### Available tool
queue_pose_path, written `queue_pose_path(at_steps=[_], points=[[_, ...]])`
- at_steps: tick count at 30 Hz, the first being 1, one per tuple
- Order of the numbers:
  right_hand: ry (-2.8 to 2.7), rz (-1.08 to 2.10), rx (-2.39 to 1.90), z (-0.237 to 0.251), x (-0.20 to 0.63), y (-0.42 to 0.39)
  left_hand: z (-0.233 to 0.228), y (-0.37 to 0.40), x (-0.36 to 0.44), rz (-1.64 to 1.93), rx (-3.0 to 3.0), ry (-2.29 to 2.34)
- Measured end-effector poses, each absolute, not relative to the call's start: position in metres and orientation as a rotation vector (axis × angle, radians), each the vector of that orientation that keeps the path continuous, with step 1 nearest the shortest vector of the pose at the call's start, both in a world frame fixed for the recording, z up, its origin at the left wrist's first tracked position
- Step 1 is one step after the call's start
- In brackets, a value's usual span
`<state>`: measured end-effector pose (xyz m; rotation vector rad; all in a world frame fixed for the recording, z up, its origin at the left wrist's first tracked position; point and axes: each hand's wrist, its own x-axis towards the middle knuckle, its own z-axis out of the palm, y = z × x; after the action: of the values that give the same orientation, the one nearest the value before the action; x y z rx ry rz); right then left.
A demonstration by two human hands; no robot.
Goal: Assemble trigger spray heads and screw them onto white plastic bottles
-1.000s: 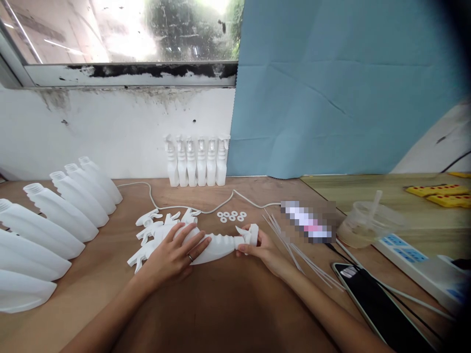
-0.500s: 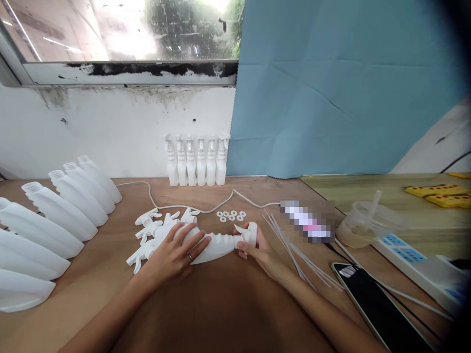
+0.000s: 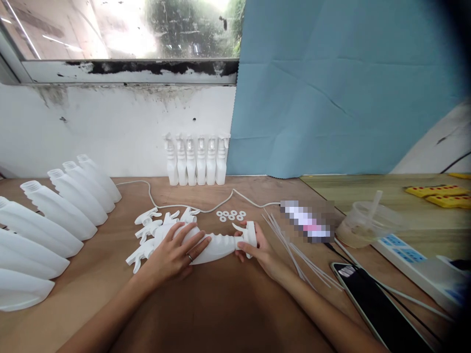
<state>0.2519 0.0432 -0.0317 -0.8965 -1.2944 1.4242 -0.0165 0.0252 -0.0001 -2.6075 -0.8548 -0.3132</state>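
A white spray bottle (image 3: pixel 217 247) lies on its side across the table, its neck pointing right. My left hand (image 3: pixel 180 250), a ring on one finger, is wrapped over the bottle's body. At the neck, my right hand (image 3: pixel 259 247) grips the white trigger sprayer head (image 3: pixel 250 235), thumb on its near side and fingers behind. The sprayer sits against the bottle's mouth, its trigger facing away from me. Several loose trigger sprayers (image 3: pixel 147 230) lie beyond and left of my left hand. Small white ring washers (image 3: pixel 231 215) are grouped just past the bottle.
Open white bottles (image 3: pixel 69 215) line the left side. Several assembled spray bottles (image 3: pixel 200 164) stand against the wall. Thin white tubes (image 3: pixel 294 250), a blurred-out device (image 3: pixel 307 220), a phone (image 3: pixel 379 304), a plastic cup (image 3: pixel 362 225) and a power strip (image 3: pixel 412 267) occupy the right.
The sprayer head has turned about the bottle's neck, and its trigger now shows at a different angle. My left hand keeps its place on the bottle.
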Motion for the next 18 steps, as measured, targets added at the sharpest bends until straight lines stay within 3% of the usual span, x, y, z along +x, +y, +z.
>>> queue_pose_path(at_steps=[9, 18], points=[[-1.232, 1.501, -0.851, -0.0333, 0.2534, 0.0432, -0.0016, 0.0266, -0.0179, -0.304, -2.587, -0.837], [-1.310, 1.289, -0.940, -0.0382, 0.2584, 0.0430, 0.0002, 0.0245, -0.0159, -0.353, -2.599, -0.835]])
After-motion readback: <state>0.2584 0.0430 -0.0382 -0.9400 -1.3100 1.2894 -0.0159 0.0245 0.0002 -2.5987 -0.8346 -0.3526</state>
